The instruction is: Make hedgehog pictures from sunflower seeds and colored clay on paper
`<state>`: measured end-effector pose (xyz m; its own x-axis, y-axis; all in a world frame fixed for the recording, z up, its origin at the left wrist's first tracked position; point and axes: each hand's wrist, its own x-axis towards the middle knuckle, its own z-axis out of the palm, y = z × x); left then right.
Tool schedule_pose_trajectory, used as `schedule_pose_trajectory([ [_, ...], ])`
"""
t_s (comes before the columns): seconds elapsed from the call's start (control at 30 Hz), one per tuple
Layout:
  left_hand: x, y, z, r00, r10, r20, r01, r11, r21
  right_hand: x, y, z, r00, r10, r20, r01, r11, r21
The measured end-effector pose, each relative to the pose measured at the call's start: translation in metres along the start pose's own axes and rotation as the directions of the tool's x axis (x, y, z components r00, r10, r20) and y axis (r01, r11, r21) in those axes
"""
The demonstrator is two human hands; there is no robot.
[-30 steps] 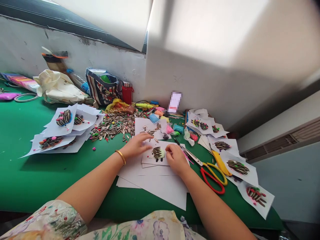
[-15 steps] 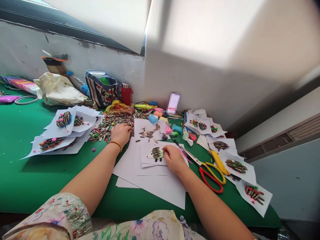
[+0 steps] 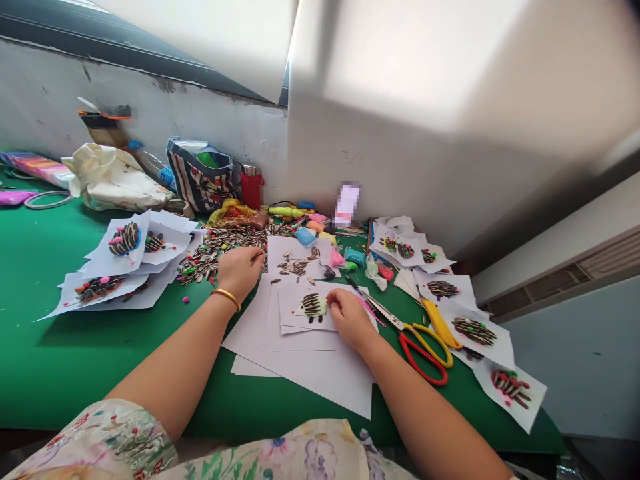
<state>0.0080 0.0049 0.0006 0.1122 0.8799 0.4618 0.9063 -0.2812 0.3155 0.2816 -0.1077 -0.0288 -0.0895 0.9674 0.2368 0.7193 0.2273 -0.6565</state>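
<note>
My left hand [image 3: 241, 272], a gold bangle at its wrist, is at the right edge of a heap of striped sunflower seeds [image 3: 203, 261]. Its thumb and fingers are pinched together; anything between them is too small to make out. My right hand [image 3: 351, 319] rests on the right side of a small white card [image 3: 291, 321], fingers curled and closed near the tail end of a hedgehog picture [image 3: 313, 305]. The hedgehog has a pale green body with dark seeds as spines. Whatever the right fingertips hold is hidden. Larger white sheets [image 3: 320, 373] lie beneath the card.
Scissors [image 3: 424, 357] with red and yellow handles lie right of my right hand, beside a yellow cutter [image 3: 440, 323]. Seed-decorated cards [image 3: 120, 263] are stacked left, others [image 3: 475, 330] right. Loose seeds lie on a sheet [image 3: 320, 250] ahead, near coloured clay packets [image 3: 355, 257]. Bags and a red bottle [image 3: 251, 188] stand behind.
My left hand has drawn slightly back from the seed heap, its wrist raised and its fingers pinched. My right hand stays on the card, almost unmoved. The view has shifted slightly.
</note>
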Motion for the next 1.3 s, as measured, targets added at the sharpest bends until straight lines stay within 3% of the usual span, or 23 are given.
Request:
schedule_pose_trajectory([
  [0.17, -0.007, 0.007, 0.006, 0.998, 0.002, 0.067, 0.007, 0.992, -0.124, 0.000, -0.002, -0.003, 0.999, -0.011, -0.046, 0.013, 0.999, 0.040],
  [0.33, -0.007, 0.002, 0.007, 0.986, -0.028, 0.163, 0.021, 0.999, 0.048, 0.000, 0.001, -0.001, 0.998, -0.027, -0.057, 0.029, 0.999, 0.037],
  [0.47, -0.004, -0.003, 0.003, 0.989, -0.070, 0.129, 0.061, 0.996, 0.072, 0.000, 0.005, 0.001, 0.997, -0.034, -0.065, 0.037, 0.998, 0.042],
  [0.6, -0.007, 0.006, 0.002, 0.997, 0.027, 0.067, -0.020, 0.995, -0.102, 0.001, 0.006, 0.002, 0.995, -0.044, -0.085, 0.048, 0.997, 0.052],
  [0.83, -0.034, 0.056, 0.005, 0.951, 0.199, 0.235, -0.072, 0.886, -0.457, -0.001, -0.007, -0.003, 0.984, -0.140, -0.109, 0.151, 0.983, 0.101],
  [1.0, -0.050, 0.079, 0.005, 0.895, 0.326, 0.306, -0.130, 0.845, -0.518, -0.004, -0.015, -0.003, 0.977, -0.181, -0.113, 0.200, 0.961, 0.192],
  [1.17, -0.053, 0.082, 0.005, 0.866, 0.381, 0.324, -0.160, 0.824, -0.543, -0.005, -0.017, -0.003, 0.977, -0.178, -0.116, 0.202, 0.950, 0.240],
  [1.3, -0.054, 0.082, 0.004, 0.853, 0.433, 0.292, -0.193, 0.781, -0.594, -0.005, -0.017, -0.001, 0.989, -0.100, -0.109, 0.129, 0.944, 0.304],
])
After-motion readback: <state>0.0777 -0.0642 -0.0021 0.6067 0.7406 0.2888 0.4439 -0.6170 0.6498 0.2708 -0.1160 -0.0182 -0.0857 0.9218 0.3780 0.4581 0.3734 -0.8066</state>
